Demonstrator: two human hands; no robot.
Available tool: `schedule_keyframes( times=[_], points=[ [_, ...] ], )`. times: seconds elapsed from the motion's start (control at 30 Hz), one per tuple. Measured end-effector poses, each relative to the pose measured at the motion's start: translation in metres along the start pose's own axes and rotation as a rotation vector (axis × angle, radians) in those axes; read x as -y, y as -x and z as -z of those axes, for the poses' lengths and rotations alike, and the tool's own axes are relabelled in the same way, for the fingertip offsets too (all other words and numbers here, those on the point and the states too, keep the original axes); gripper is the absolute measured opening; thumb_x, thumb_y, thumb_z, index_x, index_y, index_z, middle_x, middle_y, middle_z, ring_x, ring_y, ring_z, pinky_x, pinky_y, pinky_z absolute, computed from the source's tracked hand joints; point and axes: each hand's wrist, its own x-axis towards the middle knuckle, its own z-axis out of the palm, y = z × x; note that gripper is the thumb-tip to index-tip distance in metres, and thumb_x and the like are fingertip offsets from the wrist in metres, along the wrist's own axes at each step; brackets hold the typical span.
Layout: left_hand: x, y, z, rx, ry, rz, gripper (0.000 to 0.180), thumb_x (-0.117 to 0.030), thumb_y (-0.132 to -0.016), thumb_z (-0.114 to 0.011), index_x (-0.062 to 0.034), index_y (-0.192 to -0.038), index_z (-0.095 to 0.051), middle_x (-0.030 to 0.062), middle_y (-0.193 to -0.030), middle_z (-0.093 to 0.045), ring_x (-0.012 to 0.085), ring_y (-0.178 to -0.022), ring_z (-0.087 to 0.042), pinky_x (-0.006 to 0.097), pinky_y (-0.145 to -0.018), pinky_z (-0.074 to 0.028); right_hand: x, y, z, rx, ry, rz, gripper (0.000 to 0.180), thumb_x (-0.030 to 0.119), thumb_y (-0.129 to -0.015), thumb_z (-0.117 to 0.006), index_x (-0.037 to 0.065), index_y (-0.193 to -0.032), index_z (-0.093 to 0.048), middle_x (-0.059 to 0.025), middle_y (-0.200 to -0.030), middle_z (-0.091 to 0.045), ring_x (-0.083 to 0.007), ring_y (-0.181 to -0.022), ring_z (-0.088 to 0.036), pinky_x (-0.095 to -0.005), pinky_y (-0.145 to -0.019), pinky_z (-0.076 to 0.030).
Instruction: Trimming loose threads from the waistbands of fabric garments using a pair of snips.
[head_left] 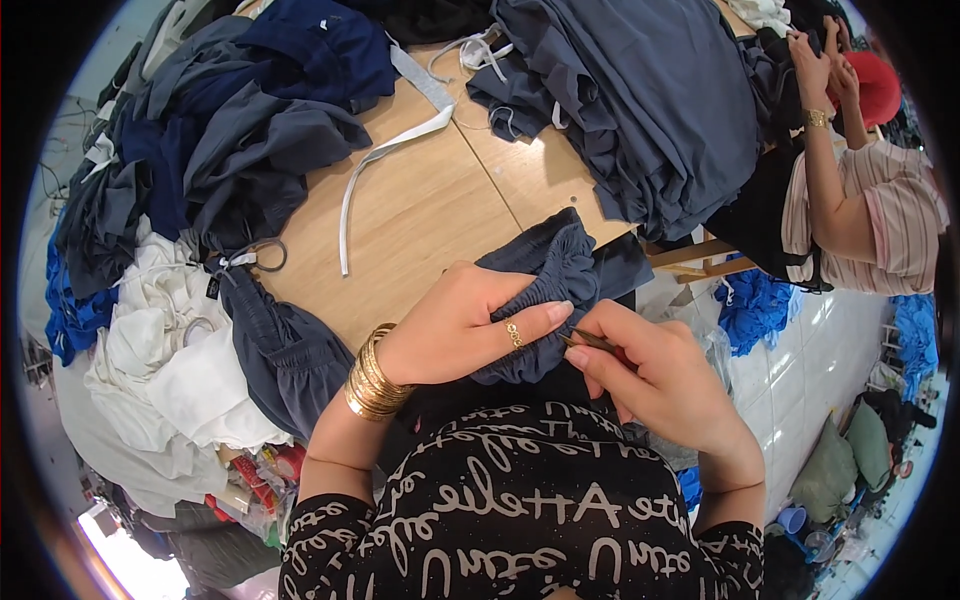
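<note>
Close in front of my body, a dark grey garment (560,255) with a gathered elastic band is bunched up. My left hand (455,325) is closed on it, the thumb pressing along the gathers; gold bangles circle that wrist. In my right hand (665,375), a slim dark pointed tool (592,341) is pinched between thumb and fingers. Its tip meets the cloth just beside my left thumb. Whether the tool is snips or tweezers I cannot make out. Part of the garment is hidden behind both hands.
Piles of navy and grey clothes (270,130) cover the table's (410,220) far left, and a large grey stack (650,110) its far right. A white strip (385,150) lies between them. White cloth (170,350) sits at left. Another person (850,200) works at right.
</note>
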Motion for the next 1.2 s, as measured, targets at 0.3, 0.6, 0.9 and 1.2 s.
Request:
schedule_keyframes(
  times=[0.3,0.6,0.9,1.2],
  points=[
    [0.006,-0.001,-0.004,-0.05,0.024,-0.021,0.033,-0.031,-0.087,-0.057,-0.0004,-0.076,-0.059,0.0054,-0.052,-0.044,0.0098,-0.049,-0.036,0.027,-0.047,-0.035,0.003,-0.001,0.002,0.051,-0.007,-0.08,0.011,0.011,-0.087,-0.054,0.002,-0.087,-0.048,-0.0126,-0.061,-0.054,-0.0282,-0.053,-0.056,-0.0321,-0.049,-0.041],
    [0.009,0.0,0.001,-0.003,0.061,0.038,0.033,-0.029,-0.09,-0.054,0.002,-0.079,-0.057,0.0036,-0.056,-0.042,0.0072,-0.055,-0.035,0.025,-0.049,-0.035,-0.025,-0.007,-0.015,-0.399,-0.044,0.213,0.012,0.004,-0.078,-0.066,0.004,-0.087,-0.058,-0.0017,-0.059,-0.051,-0.0052,-0.048,-0.045,-0.0197,-0.043,-0.033],
    [0.017,-0.006,-0.014,-0.136,0.166,-0.024,0.038,-0.026,-0.092,-0.05,0.0037,-0.069,-0.047,0.0037,-0.055,-0.034,0.0081,-0.056,-0.029,0.027,-0.048,-0.032,-0.038,-0.016,-0.029,-0.553,0.416,0.641,0.018,-0.001,-0.07,-0.069,0.004,-0.084,-0.06,-0.0034,-0.062,-0.051,-0.0131,-0.046,-0.047,-0.0246,-0.042,-0.036],
    [0.022,-0.003,-0.008,-0.134,0.158,0.017,0.041,-0.027,-0.093,-0.05,0.0042,-0.067,-0.045,0.0043,-0.054,-0.031,0.0082,-0.054,-0.027,0.027,-0.046,-0.031,-0.057,-0.027,-0.001,-0.599,0.303,0.435,0.015,0.0,-0.075,-0.066,0.003,-0.087,-0.058,-0.0052,-0.069,-0.055,-0.0157,-0.052,-0.051,-0.0247,-0.048,-0.039]
  ],
)
